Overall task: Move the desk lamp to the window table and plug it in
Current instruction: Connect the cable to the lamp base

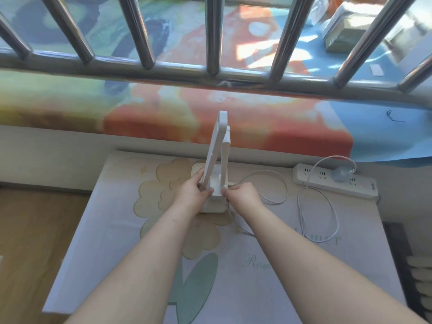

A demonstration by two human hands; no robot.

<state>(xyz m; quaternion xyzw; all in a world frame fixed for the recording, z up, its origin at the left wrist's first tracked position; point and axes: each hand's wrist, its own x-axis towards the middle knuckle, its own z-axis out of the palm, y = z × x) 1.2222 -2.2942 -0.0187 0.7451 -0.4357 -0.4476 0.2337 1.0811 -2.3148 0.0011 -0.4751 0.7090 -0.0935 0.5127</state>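
A white desk lamp (216, 146) stands on the window table (117, 230), which has a flower-print cover. Its flat head is folded down along its arm. My left hand (192, 190) grips the lower end of the lamp head. My right hand (242, 195) pinches something small at the right edge of the lamp's base, where the white cable (280, 183) leaves it. The cable loops over the table and its plug (340, 175) sits in a white power strip (334, 183) at the table's far right.
A metal window guard rail (210, 71) runs across just behind the table, above a sill with a colourful cloth (233, 118). Wooden floor (28, 230) lies to the left. Boxes (346, 31) sit beyond the bars at the upper right.
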